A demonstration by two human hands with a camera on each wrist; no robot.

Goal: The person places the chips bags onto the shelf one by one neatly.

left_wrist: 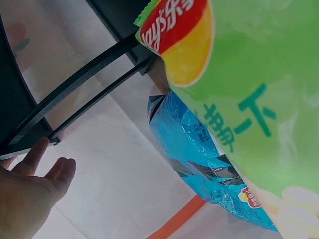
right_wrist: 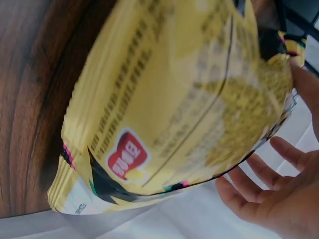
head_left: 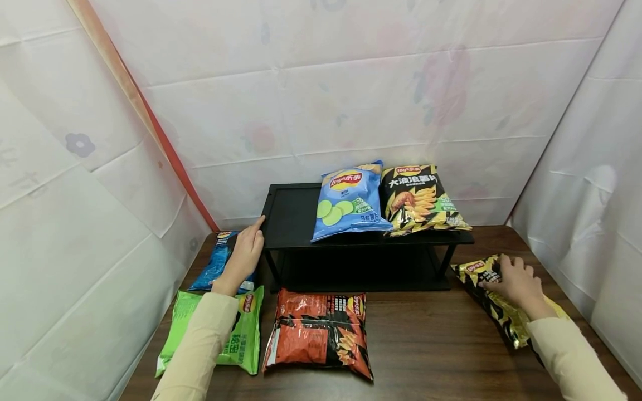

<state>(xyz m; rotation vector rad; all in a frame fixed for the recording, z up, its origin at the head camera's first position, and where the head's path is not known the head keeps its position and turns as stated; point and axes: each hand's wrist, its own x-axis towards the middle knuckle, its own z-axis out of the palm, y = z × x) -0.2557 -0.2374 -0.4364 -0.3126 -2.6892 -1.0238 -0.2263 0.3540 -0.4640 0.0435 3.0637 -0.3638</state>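
Note:
In the head view, my left hand reaches up beside the black rack, its index finger extended to the rack's left edge. The left wrist view shows this hand with spread fingers at the rack's end. At the right side of the table, my right hand grips a yellow and black chip bag, thumb on one side and fingers on the other. The right wrist view shows the bag's yellow back close up, fingers along its edge. A blue chip bag and a black chip bag lean on the rack.
Left of the rack lies a darker blue chip bag, partly hidden by my arm. Before it is a green chip bag, with a red chip bag beside it. White cloth walls enclose the wooden table.

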